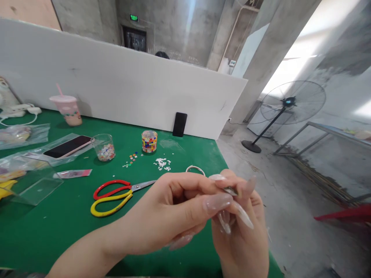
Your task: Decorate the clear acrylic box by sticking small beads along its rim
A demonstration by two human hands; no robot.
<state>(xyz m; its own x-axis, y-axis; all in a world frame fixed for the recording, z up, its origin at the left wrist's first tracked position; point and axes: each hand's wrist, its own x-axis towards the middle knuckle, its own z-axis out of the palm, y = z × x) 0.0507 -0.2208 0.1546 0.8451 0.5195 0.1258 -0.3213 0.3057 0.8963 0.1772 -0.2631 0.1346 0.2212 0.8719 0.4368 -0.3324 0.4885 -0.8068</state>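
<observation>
Apparently, a small, thin, dark, shiny piece (231,190) sits between the 2 hands, pinched among the fingertips of the left hand (176,216) and right hand (243,239), neither clearly nearer. Its visible length runs left to right; fingers hide the rest, leaving its material unclear. Farther left, the left hand hides the blade tips of red-and-yellow-handled metal scissors (134,188) on the green bench (69,239).
</observation>
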